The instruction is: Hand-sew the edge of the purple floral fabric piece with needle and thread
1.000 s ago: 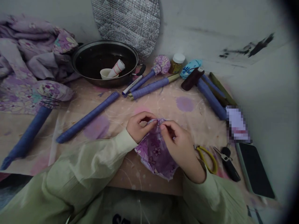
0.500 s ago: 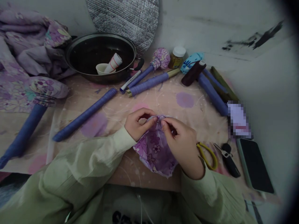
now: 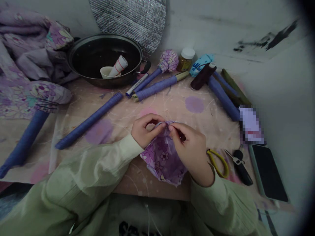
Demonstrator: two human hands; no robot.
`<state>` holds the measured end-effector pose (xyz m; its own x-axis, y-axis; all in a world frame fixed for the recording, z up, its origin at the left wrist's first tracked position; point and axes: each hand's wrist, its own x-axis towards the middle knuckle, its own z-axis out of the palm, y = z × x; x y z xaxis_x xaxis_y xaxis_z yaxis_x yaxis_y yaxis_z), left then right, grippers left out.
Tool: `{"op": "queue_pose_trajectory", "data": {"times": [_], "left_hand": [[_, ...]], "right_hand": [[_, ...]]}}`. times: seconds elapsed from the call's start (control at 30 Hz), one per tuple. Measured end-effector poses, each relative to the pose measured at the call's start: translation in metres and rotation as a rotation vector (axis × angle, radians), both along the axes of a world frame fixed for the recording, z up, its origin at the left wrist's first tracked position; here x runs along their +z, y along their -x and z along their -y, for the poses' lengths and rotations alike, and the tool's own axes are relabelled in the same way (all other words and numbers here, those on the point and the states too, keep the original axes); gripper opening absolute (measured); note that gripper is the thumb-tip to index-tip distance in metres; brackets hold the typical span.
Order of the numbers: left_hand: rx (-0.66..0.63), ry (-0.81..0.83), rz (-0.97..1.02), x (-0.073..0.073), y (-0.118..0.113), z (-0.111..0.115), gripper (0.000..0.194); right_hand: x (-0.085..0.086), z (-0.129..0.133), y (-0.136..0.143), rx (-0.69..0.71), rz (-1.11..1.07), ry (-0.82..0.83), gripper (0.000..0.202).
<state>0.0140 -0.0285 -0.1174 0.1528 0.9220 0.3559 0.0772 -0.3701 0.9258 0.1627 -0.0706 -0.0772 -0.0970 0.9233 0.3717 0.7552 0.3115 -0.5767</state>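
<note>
A piece of purple flowered fabric (image 3: 167,160) hangs from my fingertips near the table's front edge, its upper rim gathered into small folds. My left hand (image 3: 146,131) pinches that rim between thumb and forefinger. Close beside it, my right hand (image 3: 190,144) pinches the same gathered rim, fingers curled. Whether a needle or thread is between the fingertips, I cannot make out. Just right of my right hand lies a yellow-handled tool (image 3: 219,164), partly hidden by the hand. Further left, a blue-wrapped stick (image 3: 90,121) rests on the table.
A dark pan (image 3: 86,70) holding a small cup stands at the back. Behind it leans a silver foil disc (image 3: 133,23). Blue-wrapped rods (image 3: 157,88), a jar (image 3: 186,59) and a dark thread spool (image 3: 203,77) lie beyond my hands. A phone (image 3: 269,172) lies at right, flowered cloth (image 3: 14,65) at left.
Both hands stay pinched on the fabric's rim, with only a very slight shift of the fingers. The whole view has moved a little.
</note>
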Motion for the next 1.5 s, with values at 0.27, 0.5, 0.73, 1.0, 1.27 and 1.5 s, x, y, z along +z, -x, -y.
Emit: {"op": "queue_pose_trajectory", "data": {"times": [0.27,0.5,0.73,1.0,1.27,1.5], "left_hand": [[0.016,-0.038,-0.029,-0.0021,0.0008,-0.0005,0.006],[0.004,-0.080,-0.049,-0.0018,0.0006,-0.0002,0.006],[0.037,-0.025,-0.067,0.0001,0.0006,0.0021,0.007],[0.051,-0.009,-0.050,-0.0003,-0.0001,0.0025,0.007],[0.033,-0.022,-0.038,-0.0006,-0.0001,0.0025,0.007],[0.056,-0.145,-0.168,0.0061,0.0031,0.0056,0.006]], "right_hand": [[0.0027,0.0007,-0.0029,0.017,-0.017,0.015,0.016],[0.0014,-0.0004,-0.0026,0.046,-0.044,0.022,0.017],[0.0031,-0.0010,-0.0021,0.046,-0.052,0.042,0.017],[0.0023,-0.0006,-0.0021,0.062,-0.056,0.031,0.017],[0.0030,-0.0018,-0.0017,0.054,-0.065,0.045,0.017],[0.0062,-0.0029,-0.0013,0.048,-0.051,0.070,0.020]]}}
